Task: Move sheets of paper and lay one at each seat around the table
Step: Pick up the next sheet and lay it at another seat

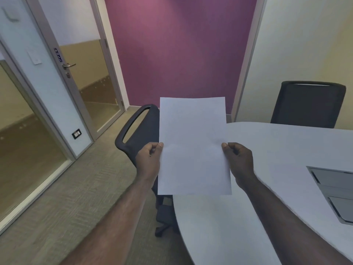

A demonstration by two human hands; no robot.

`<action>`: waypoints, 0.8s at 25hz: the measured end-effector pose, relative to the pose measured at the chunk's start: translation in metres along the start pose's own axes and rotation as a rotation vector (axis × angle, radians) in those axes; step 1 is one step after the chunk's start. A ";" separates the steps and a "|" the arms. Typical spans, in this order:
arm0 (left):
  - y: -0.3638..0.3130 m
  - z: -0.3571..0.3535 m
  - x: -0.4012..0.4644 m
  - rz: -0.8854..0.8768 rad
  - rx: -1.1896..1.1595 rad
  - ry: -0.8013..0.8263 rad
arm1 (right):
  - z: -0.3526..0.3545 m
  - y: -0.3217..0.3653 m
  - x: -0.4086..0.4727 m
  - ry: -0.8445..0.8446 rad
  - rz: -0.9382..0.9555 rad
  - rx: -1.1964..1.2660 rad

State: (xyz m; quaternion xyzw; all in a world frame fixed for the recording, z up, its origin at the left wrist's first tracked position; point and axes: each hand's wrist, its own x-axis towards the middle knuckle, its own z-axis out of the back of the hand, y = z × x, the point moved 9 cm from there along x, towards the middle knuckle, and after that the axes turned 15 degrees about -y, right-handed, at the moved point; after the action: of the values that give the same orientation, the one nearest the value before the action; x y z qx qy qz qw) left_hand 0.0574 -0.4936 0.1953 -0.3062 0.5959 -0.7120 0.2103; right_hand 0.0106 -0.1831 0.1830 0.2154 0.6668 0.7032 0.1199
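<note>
- Sheet [193, 146] was held in the air over the desk [286, 150] edge; left hand [148, 159] and right hand [238, 159] pinched its side edges.
- Judged best: lower flat onto the desk before the chair [141, 129], releasing both pinches together.

There is just the one view, worn on the person's head, looking forward and down past both forearms. It stands off the rounded left end of the white worktop [286, 150], close enough that the near edge runs out the bottom of the frame. It faces the purple wall [181, 44]; the wide lens bends the glass door [86, 73] at left.
</note>
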 end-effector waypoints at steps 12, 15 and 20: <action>0.012 0.016 0.156 -0.013 0.035 -0.082 | -0.157 0.007 0.051 0.068 0.007 0.082; 0.009 0.009 0.198 -0.022 0.004 -0.079 | -0.195 0.009 0.070 0.077 -0.011 0.111; 0.018 0.014 0.261 -0.022 0.008 -0.091 | -0.257 0.015 0.089 0.110 -0.008 0.106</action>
State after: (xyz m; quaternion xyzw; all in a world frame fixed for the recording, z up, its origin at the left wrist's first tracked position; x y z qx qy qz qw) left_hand -0.1234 -0.6808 0.2277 -0.3437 0.5794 -0.7021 0.2306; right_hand -0.1848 -0.3716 0.2062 0.1799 0.7097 0.6771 0.0745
